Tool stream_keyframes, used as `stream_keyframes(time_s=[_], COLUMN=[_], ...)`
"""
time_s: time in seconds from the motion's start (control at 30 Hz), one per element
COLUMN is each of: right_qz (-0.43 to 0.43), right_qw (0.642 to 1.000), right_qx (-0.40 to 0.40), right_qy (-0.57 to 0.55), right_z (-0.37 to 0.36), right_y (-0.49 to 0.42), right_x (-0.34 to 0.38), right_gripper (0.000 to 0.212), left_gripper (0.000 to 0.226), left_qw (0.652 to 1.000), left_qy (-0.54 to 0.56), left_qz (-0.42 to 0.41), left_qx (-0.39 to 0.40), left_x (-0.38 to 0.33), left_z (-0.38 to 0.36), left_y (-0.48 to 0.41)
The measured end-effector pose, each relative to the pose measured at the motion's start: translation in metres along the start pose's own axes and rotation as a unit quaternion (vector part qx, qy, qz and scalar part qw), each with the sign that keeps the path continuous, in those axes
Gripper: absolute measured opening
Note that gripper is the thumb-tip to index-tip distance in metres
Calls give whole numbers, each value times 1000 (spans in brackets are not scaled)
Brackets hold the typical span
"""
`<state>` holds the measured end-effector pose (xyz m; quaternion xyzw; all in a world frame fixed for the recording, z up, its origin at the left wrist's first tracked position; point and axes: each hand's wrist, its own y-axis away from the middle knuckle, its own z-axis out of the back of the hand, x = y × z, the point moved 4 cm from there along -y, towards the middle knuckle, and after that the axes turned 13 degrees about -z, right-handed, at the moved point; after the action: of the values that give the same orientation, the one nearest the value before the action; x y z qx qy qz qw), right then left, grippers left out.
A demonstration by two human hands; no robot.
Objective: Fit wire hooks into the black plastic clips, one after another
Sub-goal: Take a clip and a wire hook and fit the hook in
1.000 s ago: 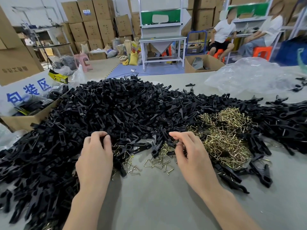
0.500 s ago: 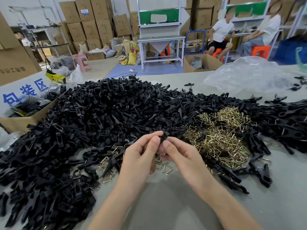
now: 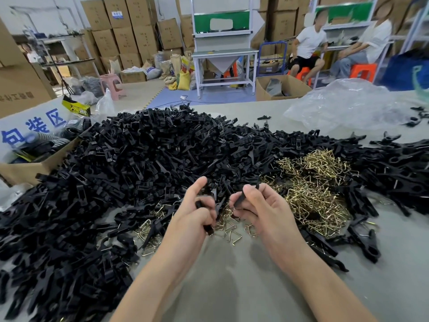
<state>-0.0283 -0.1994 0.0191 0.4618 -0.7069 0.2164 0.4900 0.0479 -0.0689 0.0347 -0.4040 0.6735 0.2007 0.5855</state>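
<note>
One black clip (image 3: pixel 209 228) sits in the left hand (image 3: pixel 197 219), whose grip is curled round it with the thumb raised, the clip's lower end poking out under the fingers. A second black clip (image 3: pixel 241 198) is pinched in the grip of the right hand (image 3: pixel 264 212), thumb on top. Whether either hand also holds a wire cannot be told. Both hands hover close together without touching, just left of the heap of brass wire hooks (image 3: pixel 318 191), forearms reaching in from the near edge. A few loose hooks (image 3: pixel 228 228) lie under the hands on the grey tabletop (image 3: pixel 232 287). Left of the heap and behind it spreads a big mound of black clips (image 3: pixel 139 168). Beyond the heap lies a crumpled clear plastic sheet (image 3: pixel 348 105), and far to its left an open cardboard box (image 3: pixel 27 170). Well behind the heap stand a white workbench (image 3: pixel 222 52) and stacked cartons (image 3: pixel 125 31), and two people (image 3: pixel 308 43) sit on orange stools (image 3: pixel 363 70).
</note>
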Motion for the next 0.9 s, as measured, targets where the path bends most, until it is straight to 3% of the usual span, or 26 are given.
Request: stream_keyframes(time_s=[0.1,0.23,0.37,0.53,0.73,0.9], right_qz=[-10,-9,-14,-17,-19,-24], right_qw=[1000,999,999,999,998,997], right_qx=[8,31,19,16,21,25], right_qy=[3,31,42,47,61,63], right_z=[0,-2,0,2,2,2], right_y=[0,1,0,-1,-2,-2], right_x=[0,-3,-5,-5,-6,-8], right_gripper=[12,21,22,26,37,33], left_gripper=[73,63,37,32,27,28], left_qw=[999,999,998,996,996,998], left_qy=[18,20,-6,-32,-63,-43], left_qz=[-21,-45,-59,-69,-52,-55], left_qx=[-17,-24,-33,-55,-22,-5], left_x=[5,7,8,8,8,9], left_z=[7,7,6,9,5,4], left_y=[-2,-3,-3,-3,-2,-2])
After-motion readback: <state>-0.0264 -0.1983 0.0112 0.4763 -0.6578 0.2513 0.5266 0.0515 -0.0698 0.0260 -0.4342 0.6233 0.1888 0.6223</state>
